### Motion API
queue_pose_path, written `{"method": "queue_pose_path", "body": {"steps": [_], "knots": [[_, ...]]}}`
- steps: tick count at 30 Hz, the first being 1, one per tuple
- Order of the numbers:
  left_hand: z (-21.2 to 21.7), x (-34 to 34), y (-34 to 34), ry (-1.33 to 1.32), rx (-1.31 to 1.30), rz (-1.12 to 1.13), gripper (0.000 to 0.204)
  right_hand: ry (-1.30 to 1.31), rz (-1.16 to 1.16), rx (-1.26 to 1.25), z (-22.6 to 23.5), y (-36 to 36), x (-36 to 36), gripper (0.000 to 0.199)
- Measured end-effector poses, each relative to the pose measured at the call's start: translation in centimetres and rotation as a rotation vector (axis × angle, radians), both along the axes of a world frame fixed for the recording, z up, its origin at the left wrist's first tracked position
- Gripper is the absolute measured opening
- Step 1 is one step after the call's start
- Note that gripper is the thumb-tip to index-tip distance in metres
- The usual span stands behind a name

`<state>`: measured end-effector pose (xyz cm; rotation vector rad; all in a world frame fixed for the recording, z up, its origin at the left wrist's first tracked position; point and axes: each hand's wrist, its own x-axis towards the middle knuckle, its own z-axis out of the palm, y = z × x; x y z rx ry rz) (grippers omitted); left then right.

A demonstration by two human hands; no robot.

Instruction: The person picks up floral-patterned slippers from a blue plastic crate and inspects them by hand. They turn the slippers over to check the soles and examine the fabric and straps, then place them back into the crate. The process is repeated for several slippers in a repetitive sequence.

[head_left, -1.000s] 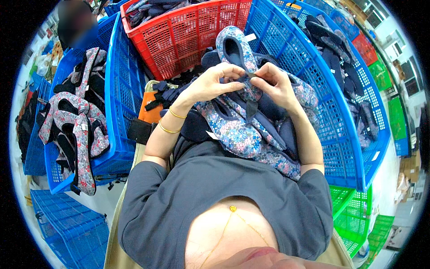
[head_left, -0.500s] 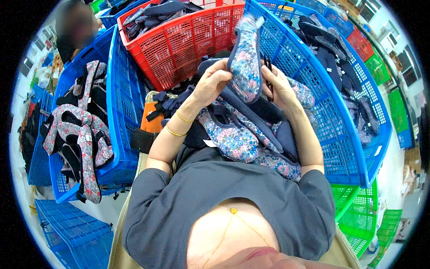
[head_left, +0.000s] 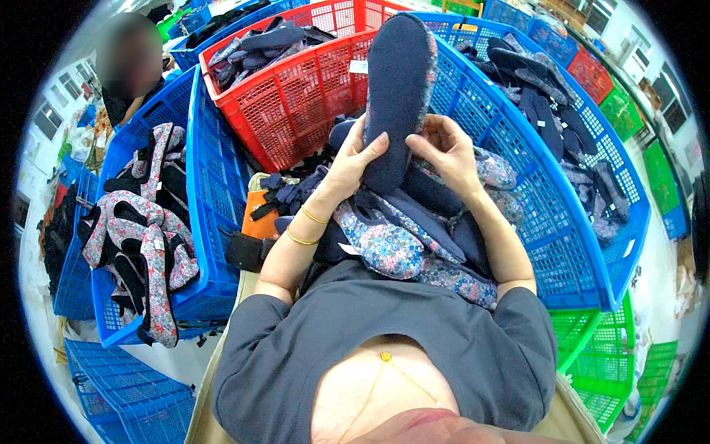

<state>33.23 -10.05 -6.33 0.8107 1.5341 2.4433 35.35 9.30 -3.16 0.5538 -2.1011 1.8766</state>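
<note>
A slipper (head_left: 399, 81) stands upright before me, its plain navy sole facing me and a strip of floral upper showing along its right edge. My left hand (head_left: 355, 159) is closed on its lower left side, thumb on the sole. Along the slipper's lower right edge, my right hand (head_left: 447, 152) is closed too, with the thumb tip against the rim; its other fingers are partly hidden, and so is anything else in that palm. Beneath both hands, a pile of blue and pink floral slippers (head_left: 384, 244) with navy linings lies on my lap.
A red basket (head_left: 296, 96) of slippers stands ahead. To the right is a large blue basket (head_left: 540, 222) holding navy slippers, with green baskets (head_left: 603, 370) behind it. Grey-and-red floral slippers (head_left: 144, 222) fill a blue basket (head_left: 211, 259) at left. Another person (head_left: 129, 66) is at far left.
The slipper has turned from its floral upper to its navy sole and now stands taller in view. A dark pointed tool seen at my right hand earlier no longer shows.
</note>
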Motion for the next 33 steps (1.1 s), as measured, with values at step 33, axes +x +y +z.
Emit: {"method": "queue_pose_path", "body": {"steps": [33], "knots": [[15.1, -18.8, -9.9, -0.119, -0.122, 0.181, 0.049, 0.213, -0.268, -0.104, 4.0, 6.5, -2.1, 0.025]]}}
